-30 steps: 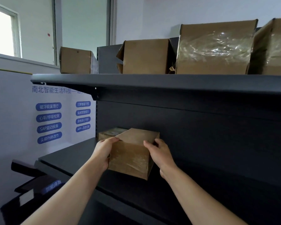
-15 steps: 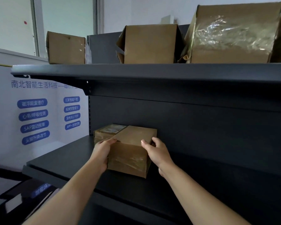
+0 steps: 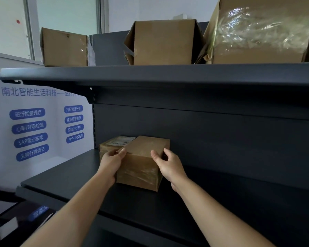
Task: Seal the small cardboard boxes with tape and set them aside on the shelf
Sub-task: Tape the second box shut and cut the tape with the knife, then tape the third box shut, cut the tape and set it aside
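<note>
Right hand (image 3: pixel 168 165) on glossy, tape-wrapped box (image 3: pixel 139 172)

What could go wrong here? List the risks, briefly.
1. The left hand sits between the tape-wrapped brown cardboard box and the smaller labelled cardboard box behind it; pushing it back could pinch fingers or shove that box.
2. The box sits skewed to the back panel of the dark metal shelf, so it may end up crooked.

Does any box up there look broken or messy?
Yes. On the top shelf, the middle box has a bent, torn flap on its left side, and the big box at right wears crinkled clear wrap.
</note>
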`<action>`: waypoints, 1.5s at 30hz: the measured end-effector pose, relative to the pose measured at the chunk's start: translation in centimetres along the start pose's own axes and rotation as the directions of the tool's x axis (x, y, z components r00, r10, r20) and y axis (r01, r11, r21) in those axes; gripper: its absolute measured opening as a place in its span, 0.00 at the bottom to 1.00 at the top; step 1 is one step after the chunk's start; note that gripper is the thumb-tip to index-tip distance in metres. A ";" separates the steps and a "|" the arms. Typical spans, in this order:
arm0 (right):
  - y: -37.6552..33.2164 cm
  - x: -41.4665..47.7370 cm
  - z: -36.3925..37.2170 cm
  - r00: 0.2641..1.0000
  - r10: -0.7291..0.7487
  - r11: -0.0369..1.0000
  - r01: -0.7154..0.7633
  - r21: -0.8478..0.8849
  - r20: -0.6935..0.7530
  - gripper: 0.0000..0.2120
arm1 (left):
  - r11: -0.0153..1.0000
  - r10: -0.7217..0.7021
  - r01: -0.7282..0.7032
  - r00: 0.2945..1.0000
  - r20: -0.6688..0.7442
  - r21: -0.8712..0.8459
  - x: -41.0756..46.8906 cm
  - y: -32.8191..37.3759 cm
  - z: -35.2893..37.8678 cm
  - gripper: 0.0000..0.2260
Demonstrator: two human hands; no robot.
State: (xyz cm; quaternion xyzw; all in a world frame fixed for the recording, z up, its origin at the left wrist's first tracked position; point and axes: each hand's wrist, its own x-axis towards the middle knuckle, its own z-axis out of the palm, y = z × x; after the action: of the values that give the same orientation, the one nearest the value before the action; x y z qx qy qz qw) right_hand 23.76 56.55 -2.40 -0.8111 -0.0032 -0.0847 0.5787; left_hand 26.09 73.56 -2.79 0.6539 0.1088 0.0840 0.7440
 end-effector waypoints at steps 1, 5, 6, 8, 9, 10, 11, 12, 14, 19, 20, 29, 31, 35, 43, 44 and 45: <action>0.0 0.1 0.0 1.000 -0.003 1.000 0.003 -0.006 -0.002 0.37 | 1.000 0.019 -0.019 1.000 -0.008 0.018 0.0 0.0 0.1 0.21; 0.0 0.2 -0.2 1.000 -0.012 1.000 0.012 -0.027 -0.003 0.37 | 0.988 0.131 -0.124 0.989 -0.066 0.094 0.2 -0.2 0.2 0.19; 0.0 0.1 -0.3 1.000 -0.014 1.000 0.014 -0.026 -0.008 0.37 | 0.979 0.172 -0.160 0.980 -0.096 0.123 0.2 -0.2 0.2 0.18; 0.0 0.2 -0.7 0.999 -0.016 1.000 0.015 -0.027 -0.032 0.34 | 0.949 0.263 -0.230 0.955 -0.136 0.217 0.4 -0.1 0.3 0.15; 0.0 0.1 -1.0 0.999 -0.015 1.000 0.013 -0.028 -0.047 0.32 | 0.929 0.306 -0.264 0.942 -0.139 0.260 0.3 0.0 0.5 0.14; 0.0 0.0 -1.3 0.998 -0.011 1.000 0.010 -0.024 -0.062 0.30 | 0.908 0.353 -0.305 0.926 -0.132 0.287 -0.1 0.4 0.8 0.13; 0.0 -0.1 -1.7 0.997 -0.003 1.000 0.002 -0.012 -0.075 0.28 | 0.884 0.401 -0.350 0.908 -0.120 0.311 -0.7 0.8 1.2 0.14; -0.1 -0.3 -2.1 0.996 0.007 1.000 -0.006 0.006 -0.086 0.27 | 0.856 0.451 -0.396 0.886 -0.105 0.333 -1.5 1.4 1.6 0.15; -0.4 -0.9 -3.1 0.994 0.033 0.998 -0.028 0.052 -0.109 0.26 | 0.800 0.533 -0.478 0.843 -0.065 0.362 -2.9 2.4 2.7 0.15; -0.7 -2.6 -6.2 0.976 0.032 0.997 -0.015 0.078 -0.217 0.23 | 0.751 0.593 -0.590 0.800 0.090 0.295 -5.2 3.2 6.3 0.13; -0.7 -2.9 -7.1 0.969 0.033 0.997 -0.014 0.080 -0.246 0.22 | 0.759 0.587 -0.594 0.801 0.115 0.265 -5.6 3.1 7.3 0.12; 0.0 -8.0 -15.7 0.899 -0.009 0.997 0.039 0.060 -0.437 0.19 | 0.857 0.486 -0.516 0.807 0.335 0.000 -12.1 1.3 16.4 0.12; 0.4 -9.3 -18.0 0.883 -0.014 0.997 0.045 0.055 -0.470 0.19 | 0.870 0.470 -0.493 0.803 0.366 -0.035 -13.9 1.1 18.5 0.12; 1.4 -12.2 -23.2 0.854 -0.015 0.998 0.041 0.039 -0.521 0.20 | 0.895 0.433 -0.436 0.794 0.426 -0.097 -18.0 0.6 22.9 0.12; 4.0 -18.4 -34.9 0.774 -0.008 1.000 0.022 0.014 -0.633 0.20 | 0.922 0.383 -0.342 0.739 0.554 -0.181 -26.9 -0.4 32.9 0.12; 4.3 -19.1 -36.3 0.764 -0.011 1.000 0.022 0.009 -0.645 0.20 | 0.925 0.376 -0.329 0.729 0.572 -0.189 -28.1 -0.6 34.1 0.12; 4.7 -19.9 -37.8 0.755 -0.014 1.000 0.022 0.003 -0.656 0.20 | 0.929 0.367 -0.312 0.719 0.591 -0.197 -29.3 -0.8 35.3 0.12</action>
State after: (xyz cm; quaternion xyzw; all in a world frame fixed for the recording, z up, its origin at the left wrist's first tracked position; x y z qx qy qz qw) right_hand -0.44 21.34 2.37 -0.7271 0.1914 -0.3687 0.5466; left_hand 7.53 31.89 2.24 0.6221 -0.2660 0.0049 0.7364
